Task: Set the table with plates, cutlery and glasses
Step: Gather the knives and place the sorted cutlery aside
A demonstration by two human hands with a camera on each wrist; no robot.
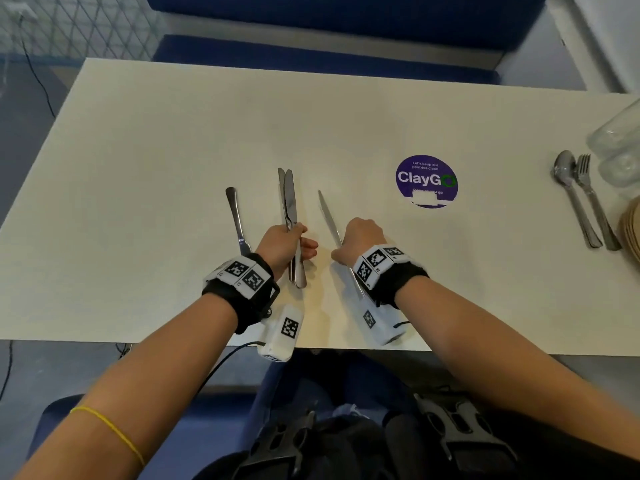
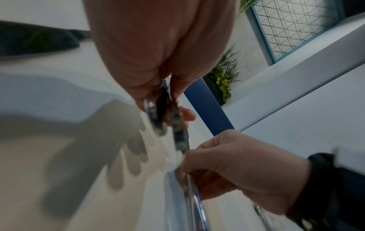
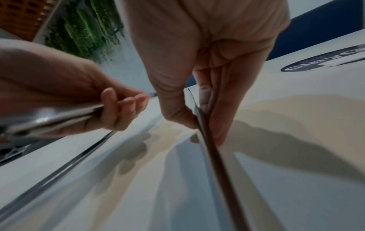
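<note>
My left hand (image 1: 289, 245) grips a bundle of steel knives (image 1: 290, 199) near the front middle of the white table (image 1: 173, 150), blades pointing away from me. In the left wrist view the same knives (image 2: 178, 132) stick out below my curled fingers. My right hand (image 1: 360, 239) pinches a single knife (image 1: 329, 216) by its middle, thumb and fingers closed on it, blade forward; in the right wrist view this knife (image 3: 209, 137) runs down the frame from my fingers. A further knife (image 1: 237, 220) lies flat on the table just left of my left hand.
A spoon (image 1: 571, 192) and a fork (image 1: 594, 199) lie at the far right, beside clear glasses (image 1: 616, 143) and a stack of tan plates (image 1: 632, 230). A purple round sticker (image 1: 426, 181) marks the table. A blue bench (image 1: 329, 57) runs along the far edge.
</note>
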